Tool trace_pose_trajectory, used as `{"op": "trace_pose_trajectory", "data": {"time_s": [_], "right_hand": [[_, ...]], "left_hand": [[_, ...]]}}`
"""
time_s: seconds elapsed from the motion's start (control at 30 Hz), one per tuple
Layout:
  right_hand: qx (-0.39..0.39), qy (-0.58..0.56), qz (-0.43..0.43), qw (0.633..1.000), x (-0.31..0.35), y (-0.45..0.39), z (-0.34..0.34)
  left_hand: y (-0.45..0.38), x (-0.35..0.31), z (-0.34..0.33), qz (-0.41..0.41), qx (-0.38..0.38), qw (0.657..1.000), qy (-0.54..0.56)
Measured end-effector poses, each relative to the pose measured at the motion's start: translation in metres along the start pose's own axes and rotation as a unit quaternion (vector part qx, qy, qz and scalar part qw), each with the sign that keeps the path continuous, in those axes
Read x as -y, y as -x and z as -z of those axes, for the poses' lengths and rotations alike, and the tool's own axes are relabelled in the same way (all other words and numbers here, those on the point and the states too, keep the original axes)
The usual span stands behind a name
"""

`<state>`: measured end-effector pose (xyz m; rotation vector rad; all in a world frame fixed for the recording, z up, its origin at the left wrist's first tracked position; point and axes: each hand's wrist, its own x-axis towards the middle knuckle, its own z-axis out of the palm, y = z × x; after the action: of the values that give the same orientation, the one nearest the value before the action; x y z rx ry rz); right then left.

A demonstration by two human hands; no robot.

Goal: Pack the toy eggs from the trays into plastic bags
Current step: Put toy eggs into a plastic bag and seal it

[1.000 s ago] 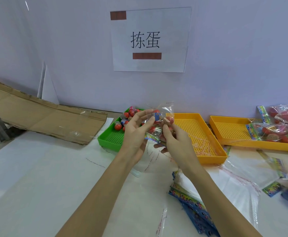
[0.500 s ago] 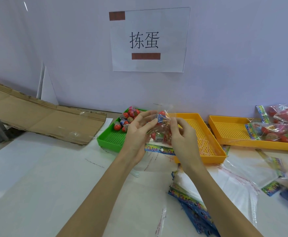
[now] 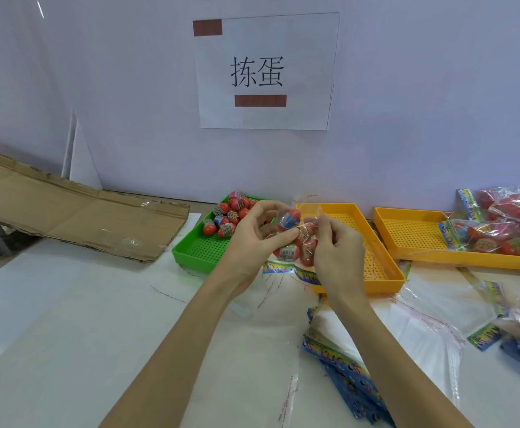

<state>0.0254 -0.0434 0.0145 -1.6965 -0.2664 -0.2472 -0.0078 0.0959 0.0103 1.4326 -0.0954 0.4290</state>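
while our forearms come up from six o'clock, nearest to us lies the stack of unused bags (image 3: 349, 376) with blue printed headers at about five o'clock, and loose clear bags (image 3: 444, 307) are spread out toward four o'clock, so we judge there is plenty of packing stock left. above that, at the centre, we hold one filled bag (image 3: 295, 242) in the air over the table (image 3: 67, 319): our left hand (image 3: 252, 239) has its fingers curled around the bag's left side, and our right hand (image 3: 335, 251) pinches the plastic near its top. several red toy eggs show through the film, and the printed header hangs below. we judge this bag is being closed, not yet set aside.

further off, at eleven o'clock from our hands, the green tray (image 3: 203, 251) carries a cluster of loose eggs (image 3: 230, 216) in its far corner, so that share remains to be packed. just behind our hands at one o'clock the near yellow tray (image 3: 385, 273) shows no eggs. at two o'clock the far yellow tray (image 3: 413, 236) holds finished bags (image 3: 493, 239) of eggs, with more piled at the right edge. we cannot count them.
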Motion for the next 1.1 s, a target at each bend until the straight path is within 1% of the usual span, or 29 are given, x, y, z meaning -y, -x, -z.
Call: {"op": "trace_pose_trajectory", "data": {"time_s": [0.07, 0.13, 0.2, 0.27, 0.33, 0.47, 0.5, 0.6, 0.67, 0.73, 0.77, 0.83, 0.9, 0.97, 1.1], "right_hand": [[0.008, -0.016, -0.039, 0.999, 0.0, 0.001, -0.002], [0.028, -0.036, -0.059, 0.997, 0.003, 0.002, -0.002], [0.076, -0.073, -0.07, 0.992, 0.007, 0.002, -0.002], [0.138, -0.109, -0.077, 0.981, 0.01, 0.003, -0.002], [0.16, -0.11, -0.096, 0.976, 0.008, 0.003, -0.003], [0.153, -0.159, -0.131, 0.967, 0.004, 0.001, 0.003], [0.151, -0.153, -0.135, 0.967, 0.003, 0.0, 0.003], [0.132, -0.095, -0.116, 0.98, -0.001, -0.001, 0.0], [0.114, -0.029, -0.093, 0.989, -0.001, -0.001, -0.002], [0.105, 0.031, -0.07, 0.992, -0.001, 0.0, -0.004], [0.105, 0.04, -0.064, 0.992, -0.001, 0.001, -0.005], [0.114, 0.032, -0.062, 0.991, 0.0, 0.002, -0.006], [0.124, 0.003, -0.065, 0.99, 0.003, 0.002, -0.005], [0.126, -0.036, -0.062, 0.989, 0.005, 0.001, -0.001], [0.115, -0.049, -0.04, 0.991, 0.004, -0.001, 0.002]], "left_hand": [[0.0, 0.0, 0.003, 0.0, -0.011, 1.0, -0.026], [0.0, 0.002, 0.004, -0.012, -0.029, 0.997, -0.065], [0.001, 0.004, 0.004, -0.033, -0.056, 0.994, -0.091], [0.0, 0.007, 0.002, -0.046, -0.087, 0.991, -0.087], [0.0, 0.008, 0.002, -0.036, -0.101, 0.992, -0.07], [-0.001, 0.007, 0.001, -0.008, -0.126, 0.991, -0.035], [-0.002, 0.007, 0.001, -0.006, -0.125, 0.991, -0.037], [-0.002, 0.008, 0.0, 0.01, -0.1, 0.994, -0.032], [-0.002, 0.006, -0.001, 0.025, -0.09, 0.996, -0.009], [-0.002, 0.005, -0.004, 0.041, -0.096, 0.994, 0.01], [-0.002, 0.005, -0.005, 0.042, -0.107, 0.993, 0.012], [-0.003, 0.005, -0.004, 0.033, -0.131, 0.991, 0.006], [-0.003, 0.004, -0.001, 0.029, -0.141, 0.99, 0.011], [-0.003, 0.001, 0.001, 0.026, -0.137, 0.99, 0.017], [-0.001, -0.002, 0.0, 0.011, -0.123, 0.992, -0.005]]}}
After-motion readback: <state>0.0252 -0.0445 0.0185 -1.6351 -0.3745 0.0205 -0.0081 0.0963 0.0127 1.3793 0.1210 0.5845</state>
